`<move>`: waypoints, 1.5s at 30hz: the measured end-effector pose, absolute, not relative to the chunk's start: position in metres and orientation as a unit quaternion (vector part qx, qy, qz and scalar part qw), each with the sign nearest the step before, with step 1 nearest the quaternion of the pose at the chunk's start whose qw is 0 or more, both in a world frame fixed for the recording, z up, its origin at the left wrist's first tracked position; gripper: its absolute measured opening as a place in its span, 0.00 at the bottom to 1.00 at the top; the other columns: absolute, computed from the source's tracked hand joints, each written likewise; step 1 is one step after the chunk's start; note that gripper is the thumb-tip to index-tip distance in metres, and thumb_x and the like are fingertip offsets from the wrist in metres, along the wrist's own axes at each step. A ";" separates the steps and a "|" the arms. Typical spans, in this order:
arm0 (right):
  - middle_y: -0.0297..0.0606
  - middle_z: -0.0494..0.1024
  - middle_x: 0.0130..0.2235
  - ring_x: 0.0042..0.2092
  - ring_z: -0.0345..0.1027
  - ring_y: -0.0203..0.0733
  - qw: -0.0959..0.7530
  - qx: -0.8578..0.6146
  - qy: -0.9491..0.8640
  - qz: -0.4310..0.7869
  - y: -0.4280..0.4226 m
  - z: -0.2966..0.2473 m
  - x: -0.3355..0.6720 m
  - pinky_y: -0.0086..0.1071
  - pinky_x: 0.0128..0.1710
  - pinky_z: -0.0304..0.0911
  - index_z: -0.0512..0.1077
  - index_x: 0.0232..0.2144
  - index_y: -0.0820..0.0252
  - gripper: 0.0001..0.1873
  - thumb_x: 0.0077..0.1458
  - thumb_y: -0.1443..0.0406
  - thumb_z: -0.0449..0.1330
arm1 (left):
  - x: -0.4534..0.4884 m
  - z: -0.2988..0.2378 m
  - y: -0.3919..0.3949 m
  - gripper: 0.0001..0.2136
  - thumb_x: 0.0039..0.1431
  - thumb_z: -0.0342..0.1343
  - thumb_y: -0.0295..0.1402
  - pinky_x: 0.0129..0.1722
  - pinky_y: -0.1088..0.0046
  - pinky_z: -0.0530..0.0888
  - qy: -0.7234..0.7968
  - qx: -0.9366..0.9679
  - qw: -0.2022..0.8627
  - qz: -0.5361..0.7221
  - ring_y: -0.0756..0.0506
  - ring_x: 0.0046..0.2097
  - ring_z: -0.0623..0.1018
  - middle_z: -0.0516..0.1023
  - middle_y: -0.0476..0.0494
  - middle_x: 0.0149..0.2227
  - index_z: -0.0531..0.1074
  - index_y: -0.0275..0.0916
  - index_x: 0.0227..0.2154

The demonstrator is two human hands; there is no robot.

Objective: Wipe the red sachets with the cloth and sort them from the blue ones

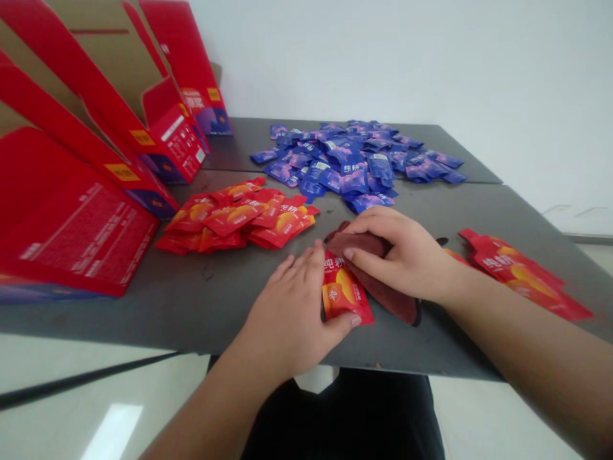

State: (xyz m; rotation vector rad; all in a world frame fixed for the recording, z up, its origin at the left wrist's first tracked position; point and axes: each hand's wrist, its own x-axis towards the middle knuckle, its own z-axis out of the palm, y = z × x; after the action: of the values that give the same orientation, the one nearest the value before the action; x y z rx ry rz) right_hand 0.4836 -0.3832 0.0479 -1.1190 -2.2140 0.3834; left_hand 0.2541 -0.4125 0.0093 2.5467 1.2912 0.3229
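Observation:
A red pouch (pixel 342 291) with orange fruit printed on it lies flat on the table in front of me. My left hand (pixel 299 306) holds it down, the thumb over its lower corner and the fingers stretched along its left side. In my right hand (pixel 400 252) is a bunched dark red-brown cloth (pixel 390 297), gripped between thumb and fingers and pressed against the pouch's upper right part. Part of the cloth trails toward the table's front edge; the pouch's top is partly covered.
Left of my hands lies a pile of red pouches (pixel 234 217). Behind is a wide heap of blue-purple pouches (pixel 354 166). More red pouches (pixel 522 271) lie right, partly behind my right forearm. Open red cartons (pixel 81 223) stand at left on the grey table (pixel 191 319).

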 end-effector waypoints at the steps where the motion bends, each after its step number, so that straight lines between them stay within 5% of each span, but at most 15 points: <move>1: 0.42 0.80 0.46 0.48 0.74 0.47 0.304 -0.401 -0.847 0.172 -0.386 0.053 0.484 0.40 0.51 0.68 0.79 0.47 0.57 0.12 0.60 0.66 0.67 | 0.254 0.009 -0.412 0.48 0.62 0.60 0.54 0.74 0.48 0.59 0.449 0.876 0.132 0.113 0.30 0.74 0.62 0.55 0.22 0.75 0.52 0.24 0.73; 5: 0.37 0.80 0.45 0.47 0.74 0.42 0.164 -0.301 -0.879 0.332 -0.394 0.064 0.477 0.35 0.51 0.69 0.81 0.44 0.54 0.14 0.57 0.73 0.66 | 0.253 0.008 -0.411 0.49 0.61 0.59 0.56 0.74 0.46 0.57 0.443 0.881 0.130 0.101 0.28 0.77 0.54 0.51 0.21 0.76 0.53 0.22 0.73; 8: 0.35 0.79 0.43 0.48 0.73 0.43 0.129 -0.295 -0.887 0.330 -0.392 0.059 0.472 0.36 0.54 0.68 0.81 0.42 0.53 0.12 0.57 0.72 0.68 | 0.253 0.009 -0.410 0.48 0.61 0.58 0.56 0.75 0.46 0.55 0.445 0.881 0.132 0.089 0.29 0.77 0.53 0.52 0.22 0.76 0.55 0.24 0.73; 12: 0.37 0.77 0.44 0.47 0.72 0.45 0.160 -0.324 -0.891 0.275 -0.385 0.046 0.474 0.39 0.53 0.66 0.78 0.43 0.53 0.11 0.58 0.67 0.70 | 0.255 0.006 -0.411 0.50 0.60 0.59 0.61 0.75 0.46 0.55 0.460 0.871 0.139 0.100 0.29 0.77 0.54 0.54 0.24 0.75 0.55 0.27 0.73; 19: 0.42 0.75 0.47 0.49 0.72 0.48 0.163 -0.428 -0.877 0.146 -0.362 0.033 0.478 0.40 0.51 0.67 0.75 0.47 0.57 0.11 0.62 0.68 0.61 | 0.254 0.006 -0.413 0.54 0.60 0.63 0.55 0.72 0.44 0.62 0.455 0.868 0.143 0.139 0.29 0.75 0.59 0.49 0.23 0.77 0.38 0.31 0.76; 23: 0.45 0.77 0.47 0.47 0.73 0.51 0.185 -0.495 -0.846 0.069 -0.351 0.025 0.480 0.43 0.49 0.68 0.76 0.46 0.59 0.10 0.64 0.64 0.61 | 0.252 0.009 -0.413 0.56 0.58 0.64 0.58 0.74 0.46 0.56 0.434 0.880 0.149 0.122 0.30 0.76 0.58 0.51 0.24 0.76 0.41 0.31 0.75; 27: 0.46 0.78 0.49 0.52 0.72 0.55 0.292 -0.503 -0.812 0.050 -0.359 0.031 0.487 0.49 0.54 0.67 0.75 0.49 0.57 0.12 0.64 0.62 0.62 | 0.250 0.010 -0.413 0.64 0.47 0.67 0.66 0.76 0.46 0.51 0.410 0.891 0.163 0.111 0.30 0.76 0.56 0.51 0.24 0.76 0.45 0.30 0.75; 30: 0.44 0.79 0.51 0.53 0.72 0.55 0.344 -0.473 -0.803 0.114 -0.371 0.048 0.494 0.50 0.57 0.66 0.75 0.50 0.53 0.14 0.63 0.60 0.65 | 0.250 0.011 -0.413 0.57 0.53 0.66 0.61 0.76 0.47 0.53 0.422 0.884 0.165 0.117 0.31 0.76 0.58 0.53 0.25 0.76 0.48 0.29 0.74; 36: 0.33 0.81 0.48 0.51 0.75 0.43 0.121 -0.315 -0.851 0.402 -0.389 0.069 0.489 0.37 0.54 0.69 0.79 0.44 0.51 0.15 0.57 0.73 0.66 | 0.252 0.012 -0.412 0.54 0.55 0.66 0.56 0.75 0.48 0.55 0.431 0.878 0.172 0.119 0.32 0.76 0.59 0.54 0.26 0.76 0.50 0.29 0.74; 39: 0.33 0.81 0.45 0.53 0.73 0.44 0.106 -0.307 -0.868 0.376 -0.389 0.061 0.482 0.38 0.57 0.66 0.80 0.42 0.52 0.14 0.57 0.74 0.67 | 0.252 0.011 -0.412 0.55 0.54 0.67 0.57 0.75 0.47 0.55 0.432 0.877 0.174 0.118 0.31 0.75 0.59 0.54 0.27 0.76 0.50 0.29 0.74; 45: 0.36 0.78 0.43 0.45 0.73 0.43 0.132 -0.391 -0.877 0.247 -0.373 0.047 0.483 0.38 0.48 0.66 0.77 0.41 0.55 0.11 0.56 0.72 0.66 | 0.252 0.007 -0.413 0.54 0.56 0.65 0.58 0.74 0.43 0.57 0.435 0.875 0.169 0.129 0.27 0.74 0.63 0.55 0.25 0.75 0.49 0.30 0.74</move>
State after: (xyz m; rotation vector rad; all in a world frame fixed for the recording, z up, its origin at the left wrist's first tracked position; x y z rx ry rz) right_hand 0.4832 -0.3726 0.0466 -1.1338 -2.5447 0.7158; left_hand 0.2519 -0.4135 0.0068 2.4873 1.2359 0.3673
